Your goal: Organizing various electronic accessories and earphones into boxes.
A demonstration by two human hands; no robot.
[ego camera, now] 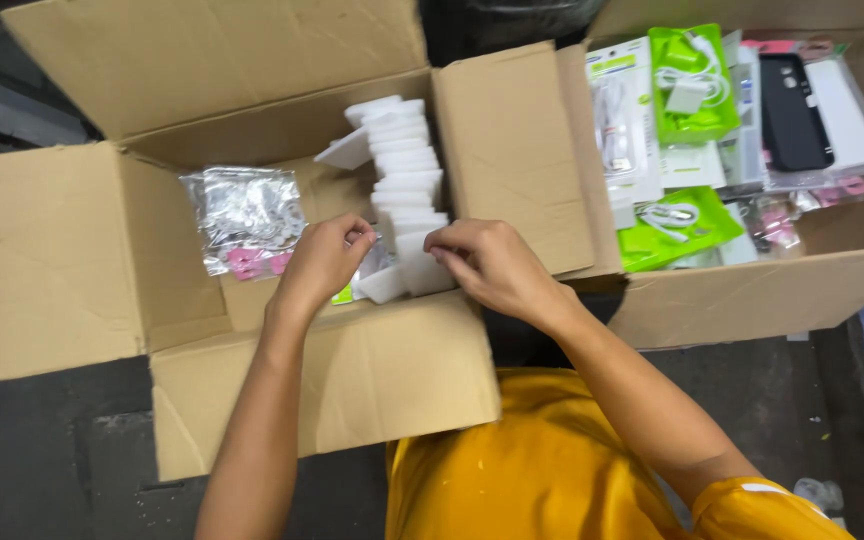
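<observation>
An open cardboard box (pixel 62 260) sits in front of me with its flaps spread. Inside it a row of small white boxes (pixel 404 160) stands on edge against the right wall. My left hand (pixel 324 258) and my right hand (pixel 487 262) are both at the near end of that row, fingers curled on the nearest white boxes (pixel 407 275). A clear plastic bag (pixel 245 215) with pink items lies at the left inside the box.
A second open cardboard box (pixel 752 290) to the right holds green and white accessory packs (pixel 690 85) and a black phone case (pixel 790 110). The floor (pixel 32 450) below is dark. My yellow shirt (pixel 542 470) fills the lower middle.
</observation>
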